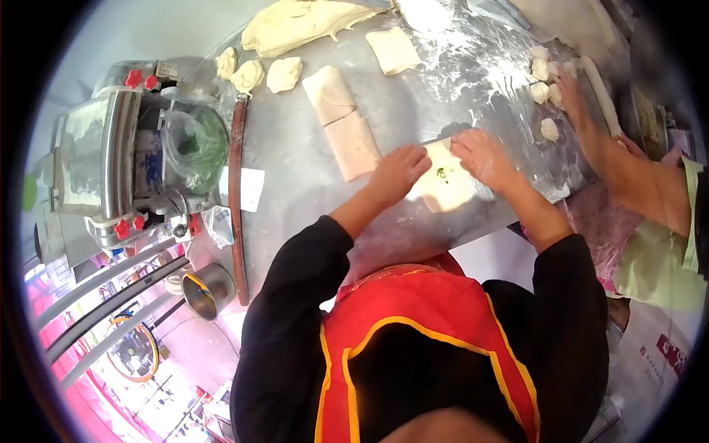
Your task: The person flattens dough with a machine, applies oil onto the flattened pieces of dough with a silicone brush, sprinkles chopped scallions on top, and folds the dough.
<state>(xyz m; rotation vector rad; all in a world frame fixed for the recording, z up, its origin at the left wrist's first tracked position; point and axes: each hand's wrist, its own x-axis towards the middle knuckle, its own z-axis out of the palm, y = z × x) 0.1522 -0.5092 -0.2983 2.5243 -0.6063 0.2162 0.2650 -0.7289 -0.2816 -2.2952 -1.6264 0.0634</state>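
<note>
A flat dough sheet (450, 190) with a small patch of chopped green bits (443, 174) lies near the front edge of the metal table. My left hand (401, 173) is at its left upper edge, fingers curled together on the dough. At the upper right corner rests my right hand (484, 158), its fingers bent and pressed onto the sheet. What lies under the fingertips is hidden. Left of my left hand, two flat dough pieces (341, 122) form a long strip.
A long rolling pin (237, 192) lies at left, beside a dough machine (118, 155). Dough lumps (284, 74), a large dough mass (310, 28) and a square piece (392, 51) lie behind. At right, a co-worker's hand (572, 96) touches small dough balls (540, 92).
</note>
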